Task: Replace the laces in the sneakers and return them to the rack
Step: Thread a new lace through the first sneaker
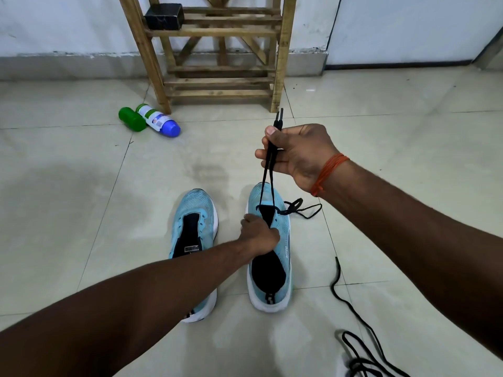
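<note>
Indoors, on a pale tiled floor [81, 186], a person works on a pair of light-blue, white-soled sneakers, toes aimed at twelve o'clock. The right hand [296, 153], an orange thread [326, 172] tied at its wrist, is raised above the right sneaker [281, 224]. It pinches both ends of a black lace [269, 159] between thumb and fingers, the tips poking up past the thumb. The two strands run taut down to the lowest eyelets near the toe. The left hand [260, 235] grips that shoe at its tongue, fingers curled over the upper. Just beside it at nine o'clock stands the left sneaker [196, 202], unlaced, with "PUMA" [192, 248] in white on its black insole. Small lettering on the right sneaker's side is too fine to read. A second black lace [291, 207] lies tangled at the toe's three o'clock, and a third [334, 287] trails over the floor at five o'clock. At twelve o'clock stands a wooden rack [280, 63] with a black box [163, 16] on a shelf. At ten o'clock lie a green bottle [132, 119] and a white, blue-capped bottle [158, 123], its label illegible.
</note>
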